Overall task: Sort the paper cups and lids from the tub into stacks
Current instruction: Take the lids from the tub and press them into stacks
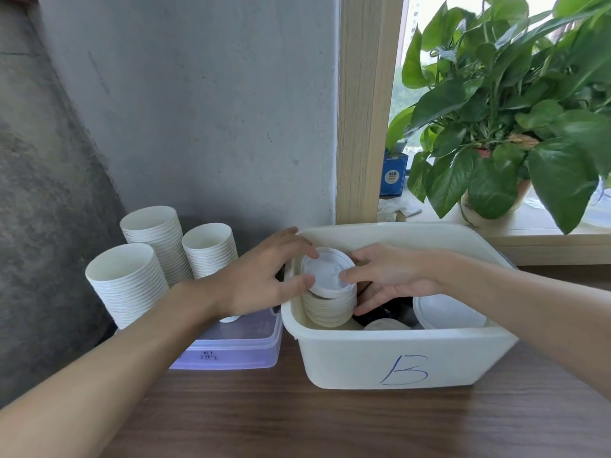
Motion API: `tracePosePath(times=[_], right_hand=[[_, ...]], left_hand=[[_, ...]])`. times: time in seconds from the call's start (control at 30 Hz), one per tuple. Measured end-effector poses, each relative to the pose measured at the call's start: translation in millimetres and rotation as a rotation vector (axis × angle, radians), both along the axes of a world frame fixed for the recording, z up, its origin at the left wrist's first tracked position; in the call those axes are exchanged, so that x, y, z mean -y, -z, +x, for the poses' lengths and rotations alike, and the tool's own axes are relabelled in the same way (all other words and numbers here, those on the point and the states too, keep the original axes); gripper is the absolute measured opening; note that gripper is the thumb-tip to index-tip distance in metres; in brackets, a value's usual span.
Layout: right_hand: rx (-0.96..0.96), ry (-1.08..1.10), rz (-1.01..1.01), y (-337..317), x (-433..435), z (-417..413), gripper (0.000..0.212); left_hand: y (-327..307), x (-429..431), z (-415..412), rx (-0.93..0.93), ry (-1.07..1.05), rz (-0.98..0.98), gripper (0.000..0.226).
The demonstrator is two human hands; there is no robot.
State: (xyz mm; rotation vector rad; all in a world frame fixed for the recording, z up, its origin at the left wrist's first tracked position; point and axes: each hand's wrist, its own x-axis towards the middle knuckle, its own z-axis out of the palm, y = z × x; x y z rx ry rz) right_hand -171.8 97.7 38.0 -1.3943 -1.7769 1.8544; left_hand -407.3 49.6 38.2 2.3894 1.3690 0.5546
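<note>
head | left hand (264, 276) pinches white lid (327, 271) atop cup stack (330, 310) at left end of tub (396, 355) | right hand (390, 276) cradles that stack, thumb on lid, likely steadying the lift | sorted cup stacks (132, 285) stand left.

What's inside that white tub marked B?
The tub holds a stack of lids, gripped by the left hand and right hand, and a wider white lid beside it. Dark things lie underneath, too covered to identify.
</note>
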Motion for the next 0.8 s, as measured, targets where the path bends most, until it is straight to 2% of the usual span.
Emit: tracePosePath(times=[0.1, 0.23, 0.4, 0.57, 0.67, 0.73, 0.8], right_hand=[[-0.002, -0.031, -0.044, -2.7, 0.7, -0.4, 0.044], [-0.034, -0.073, -0.007, -4.2, 3.8, 1.3, 0.051], [0.164, -0.196, 0.179, -4.9, 8.9, -6.1, 0.048], [0.14, -0.193, 0.082, -2.4, 7.9, -8.1, 0.049], [0.173, -0.207, 0.09, 0.0, 10.0, -7.8, 0.049], [0.287, -0.258, 0.198, -4.8, 14.3, -8.8, 0.047], [0.405, -0.269, 0.386, -11.3, 18.3, -10.5, 0.053]], left_hand=[[1.0, -0.6, -0.2, -0.001, -0.002, -0.009, 0.059], [-0.2, -0.1, 0.5, -0.015, -0.005, -0.01, 0.062], [-1.5, 0.0, 1.7, -0.034, 0.008, 0.006, 0.06], [-0.7, -0.4, 1.3, -0.044, 0.001, -0.011, 0.063], [-0.5, -0.7, 1.6, -0.041, 0.001, -0.012, 0.063], [-0.5, -0.9, 1.4, -0.04, 0.001, -0.011, 0.063], [-0.3, -1.2, 1.3, -0.037, 0.004, -0.009, 0.063]])
